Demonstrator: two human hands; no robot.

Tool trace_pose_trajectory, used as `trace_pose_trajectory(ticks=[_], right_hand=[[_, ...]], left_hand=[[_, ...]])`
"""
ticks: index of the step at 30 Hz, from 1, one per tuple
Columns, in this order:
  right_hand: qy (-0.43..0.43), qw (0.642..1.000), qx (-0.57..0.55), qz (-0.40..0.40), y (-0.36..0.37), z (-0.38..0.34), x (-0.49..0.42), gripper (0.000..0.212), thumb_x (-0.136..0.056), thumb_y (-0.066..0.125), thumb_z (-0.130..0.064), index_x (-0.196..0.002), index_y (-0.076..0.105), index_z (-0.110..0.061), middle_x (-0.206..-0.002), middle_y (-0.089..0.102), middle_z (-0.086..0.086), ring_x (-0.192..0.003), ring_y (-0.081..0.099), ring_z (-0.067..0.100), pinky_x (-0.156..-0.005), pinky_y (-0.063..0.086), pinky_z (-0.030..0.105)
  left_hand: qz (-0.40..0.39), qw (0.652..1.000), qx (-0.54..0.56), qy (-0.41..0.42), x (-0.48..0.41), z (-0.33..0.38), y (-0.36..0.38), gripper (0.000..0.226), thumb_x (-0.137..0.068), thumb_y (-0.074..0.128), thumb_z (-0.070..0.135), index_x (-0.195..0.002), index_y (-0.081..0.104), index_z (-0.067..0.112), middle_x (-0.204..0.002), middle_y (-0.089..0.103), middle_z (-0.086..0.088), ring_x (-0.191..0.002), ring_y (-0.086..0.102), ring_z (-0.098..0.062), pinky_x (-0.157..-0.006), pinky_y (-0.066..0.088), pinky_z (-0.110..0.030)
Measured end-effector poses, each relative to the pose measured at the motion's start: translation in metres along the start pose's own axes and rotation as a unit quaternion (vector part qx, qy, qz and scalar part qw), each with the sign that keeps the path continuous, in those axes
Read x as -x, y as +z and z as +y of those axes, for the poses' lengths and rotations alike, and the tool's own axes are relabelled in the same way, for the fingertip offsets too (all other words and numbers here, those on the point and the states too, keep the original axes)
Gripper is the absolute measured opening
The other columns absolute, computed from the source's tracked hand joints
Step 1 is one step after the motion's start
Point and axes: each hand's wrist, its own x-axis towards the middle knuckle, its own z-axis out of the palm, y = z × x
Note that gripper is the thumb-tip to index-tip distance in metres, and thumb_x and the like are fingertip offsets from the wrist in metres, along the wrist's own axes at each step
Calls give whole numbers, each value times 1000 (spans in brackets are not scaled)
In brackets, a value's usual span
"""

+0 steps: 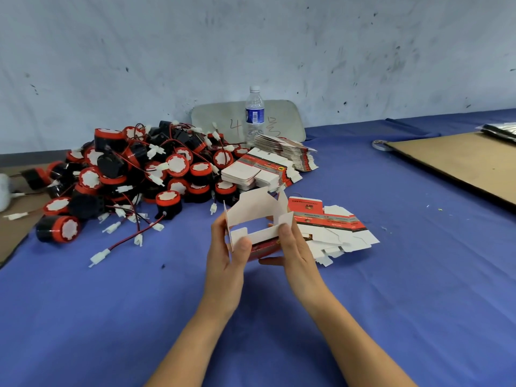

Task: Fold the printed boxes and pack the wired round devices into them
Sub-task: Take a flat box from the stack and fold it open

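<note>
The left hand and right hand are curled round the sides of a half-folded box, which is held over the middle of the desk. Flat boxes are spread just beside it to the right. Devices are heaped toward the far left edge.

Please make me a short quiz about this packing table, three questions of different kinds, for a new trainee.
1. True or false: the left hand and the right hand both hold the half-folded box.
2. Fill in: the devices are piled to the ____ of the held box.
3. The bottle stands: A) behind the flat boxes; B) among the devices; C) between the hands.
Key: 1 true; 2 left; 3 A.
</note>
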Motion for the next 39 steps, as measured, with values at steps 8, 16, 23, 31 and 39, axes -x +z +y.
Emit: trace_pose_trajectory(ticks=[8,16,23,31,39], right_hand=[[-7,998,-50,-31,-2,-8,2,47,-80,47,-66,-126,43,-62,-126,59,-13,-105,65,15,-72,59,32],[3,997,-80,-14,-3,-6,1,33,-78,46,-65,-103,60,-49,-104,69,-6,-92,70,20,-76,60,40],[7,997,-75,7,-4,-5,-1,29,-87,46,-46,-110,56,-33,-103,69,-3,-93,68,22,-79,57,50],[-76,997,11,11,-4,0,1,19,-93,40,-29,-107,51,-35,-86,63,-31,-78,60,-9,-65,45,8],[-113,983,142,2,-2,2,3,44,-89,30,-45,-128,33,-65,-112,55,-35,-101,55,0,-80,42,15]], left_hand=[[26,999,33,-5,0,-7,0,57,-78,52,56,-125,44,25,-113,64,19,-105,63,-4,-76,51,-14],[23,999,40,-16,-1,-9,-1,48,-75,52,51,-118,48,28,-108,65,18,-101,64,-6,-74,51,-16],[10,999,41,-22,0,-11,-1,47,-73,52,50,-115,50,28,-104,67,17,-100,65,-8,-72,53,-18],[30,999,15,-16,-1,-13,-2,34,-73,50,47,-107,55,44,-103,66,10,-98,65,-15,-74,54,-25],[68,995,-76,-3,-2,-14,-1,41,-87,35,27,-98,51,64,-97,62,25,-86,58,-1,-68,47,-16]])
